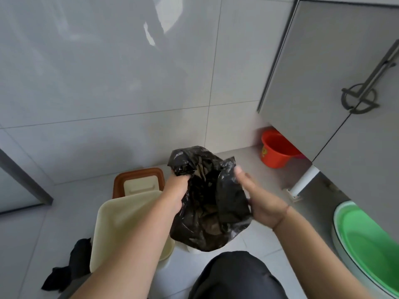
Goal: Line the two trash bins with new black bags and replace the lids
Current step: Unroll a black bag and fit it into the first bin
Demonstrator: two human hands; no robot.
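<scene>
Down near the floor, both bare hands work a crumpled glossy black plastic bag point(207, 203) held above a pale, mostly hidden bin of which only a sliver of white rim point(195, 249) shows beneath the bag's lower edge. The left hand point(174, 190) has its fingers curled and pressed together around the bag's left edge, bunching the film near the top. The right hand point(259, 201) pinches the bag's right side, thumb on the near face of the film and fingers behind it, with the index finger pointing up. The bag's mouth gapes between the two hands.

Left of the bag, partly under the left forearm, a cream rectangular plastic bin point(121, 225) stands open with no liner visible. Just beyond it, against the grey tiled wall, a brown rectangular lid with a cream swing flap point(138, 182) lies on the floor. A loose piece of black film or cloth point(71, 268) lies on the floor at the near left; which it is cannot be told.

Farther right, an orange plastic bucket point(278, 149) sits under a grey cabinet point(336, 72), and a green round basin point(367, 244) rests at the near right.
</scene>
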